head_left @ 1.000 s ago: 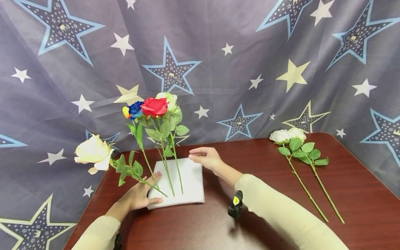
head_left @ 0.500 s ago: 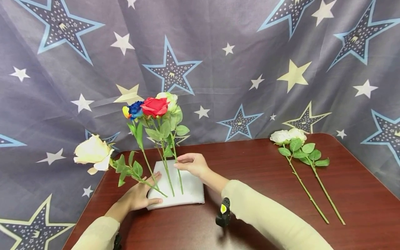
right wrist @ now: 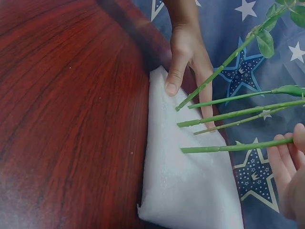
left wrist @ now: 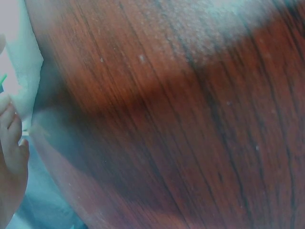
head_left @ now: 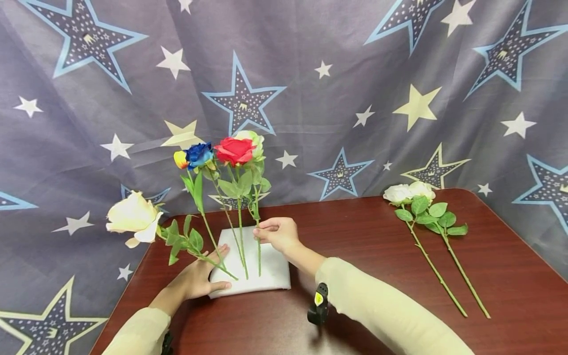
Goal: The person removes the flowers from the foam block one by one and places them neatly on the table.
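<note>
A white foam block (head_left: 272,268) lies on the table with several artificial flowers stuck upright in it. My left hand (head_left: 197,278) rests against its left side, thumb and fingers spread. With thumb and fingertips, my right hand (head_left: 280,233) pinches the stem of the pale green-white rose (head_left: 259,148), the rightmost flower. A red rose (head_left: 234,151), a blue rose (head_left: 199,155) and a yellow-orange tulip (head_left: 180,159) stand beside it. A large cream rose (head_left: 133,217) leans far out to the left. The right wrist view shows the pinched stem (right wrist: 219,149) entering the foam.
Two white roses (head_left: 408,193) with long stems lie on the right part of the brown table (head_left: 355,222). Behind the table hangs a grey curtain (head_left: 301,123) printed with stars. The table's left edge runs close by my left arm.
My right hand has moved left from the block's far right corner and taken hold of the green-white rose's stem. That rose, the red rose and the blue rose have shifted right.
</note>
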A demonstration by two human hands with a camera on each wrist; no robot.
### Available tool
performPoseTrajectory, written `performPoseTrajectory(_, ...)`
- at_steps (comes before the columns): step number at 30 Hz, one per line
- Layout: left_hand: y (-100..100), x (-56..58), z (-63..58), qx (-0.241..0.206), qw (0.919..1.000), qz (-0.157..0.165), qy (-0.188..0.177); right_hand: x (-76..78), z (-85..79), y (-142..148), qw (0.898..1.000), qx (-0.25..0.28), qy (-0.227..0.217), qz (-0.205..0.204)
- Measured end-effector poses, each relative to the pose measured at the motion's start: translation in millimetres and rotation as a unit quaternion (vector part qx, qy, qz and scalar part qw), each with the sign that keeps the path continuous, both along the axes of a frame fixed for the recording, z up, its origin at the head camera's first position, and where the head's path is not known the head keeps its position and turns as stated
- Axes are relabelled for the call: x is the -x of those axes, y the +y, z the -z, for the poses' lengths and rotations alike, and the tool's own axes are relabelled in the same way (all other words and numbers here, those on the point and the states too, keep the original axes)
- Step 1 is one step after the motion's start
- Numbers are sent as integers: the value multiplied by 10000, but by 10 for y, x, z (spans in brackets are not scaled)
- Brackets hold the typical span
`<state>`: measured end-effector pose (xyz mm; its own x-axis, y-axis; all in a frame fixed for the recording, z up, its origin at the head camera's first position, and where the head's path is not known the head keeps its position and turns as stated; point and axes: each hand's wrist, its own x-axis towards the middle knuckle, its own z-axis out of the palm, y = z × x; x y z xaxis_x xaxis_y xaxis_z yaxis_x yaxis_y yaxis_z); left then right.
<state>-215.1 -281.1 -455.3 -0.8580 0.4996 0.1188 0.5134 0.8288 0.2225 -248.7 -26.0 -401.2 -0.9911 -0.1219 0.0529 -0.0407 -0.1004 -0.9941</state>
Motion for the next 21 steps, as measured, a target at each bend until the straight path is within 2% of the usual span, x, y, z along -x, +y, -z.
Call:
performPoseTrajectory(6, -4, 9, -2, 9, 9999, -85, -93, -13, 3, 44, 9997, -10, 68, 217)
performPoseTrajectory(12, 7, -3, -13, -31, 10000, -11, 6, -54, -14, 77, 9989, 31, 70, 455)
performPoseTrajectory(15, 14, -16, -6, -129, 9999, 52, -22, -105, -52, 96, 9984, 45, -27, 568)
performPoseTrajectory(21, 21, -17, -13, -174, 9998, 127, 31, -62, -27, 118, 9975, 236, -287, 605)
